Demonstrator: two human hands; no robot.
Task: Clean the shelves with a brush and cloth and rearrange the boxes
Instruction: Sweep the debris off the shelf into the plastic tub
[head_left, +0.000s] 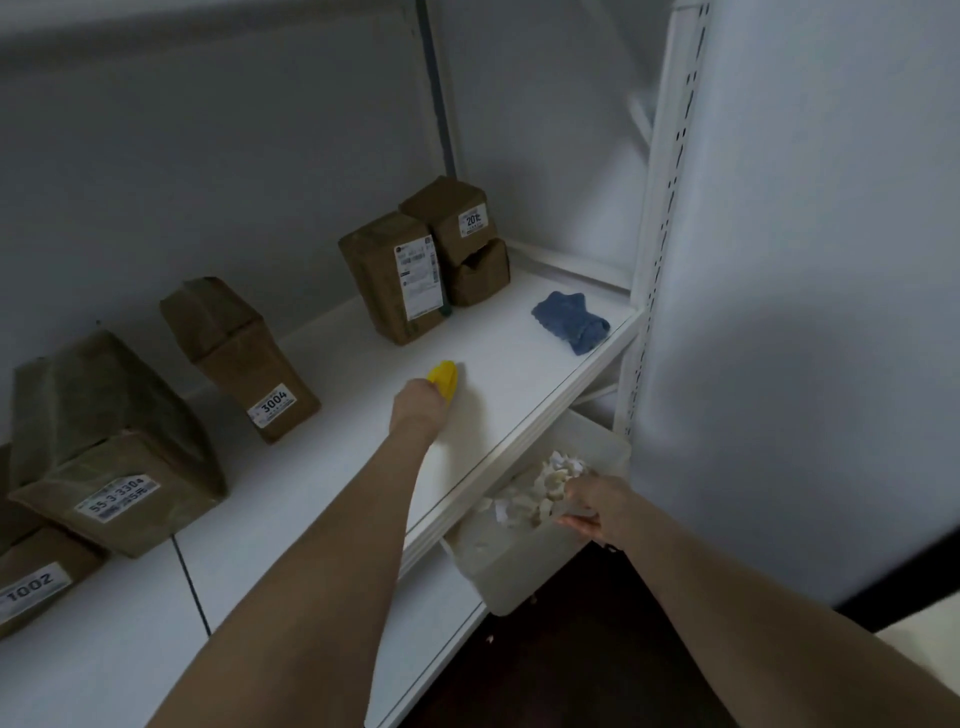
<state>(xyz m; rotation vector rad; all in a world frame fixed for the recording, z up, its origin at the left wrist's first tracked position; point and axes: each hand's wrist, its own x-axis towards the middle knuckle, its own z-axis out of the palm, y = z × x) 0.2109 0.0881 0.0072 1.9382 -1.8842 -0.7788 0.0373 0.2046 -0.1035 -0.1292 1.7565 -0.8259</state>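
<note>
Brushing stage, judged from the layout. A small yellow plastic brush (443, 379) was gripped in the left hand (418, 408), fingers wrapped round it, and pressed onto the white metal shelf (519, 374) in the bare middle stretch. A translucent plastic bin (498, 571) was held just below the shelf's front edge by the right hand (597, 512), closed on the rim. White paper-like scraps (540, 488) were seen inside it, so some debris was probably swept off already.

Left to do, as far as could be judged:
- wipe-down — the crumpled blue cloth (571, 321) was lying untouched near the right end of the shelf
- rearranging — the brown cardboard boxes were scattered along the back: the one labelled 3004 (234, 353) tilted, the large one at left (114, 452) tipped too, an upright one (395, 278) beside a stack of two (457, 218)

Bristles were not visible, so contact quality could not be confirmed.
</note>
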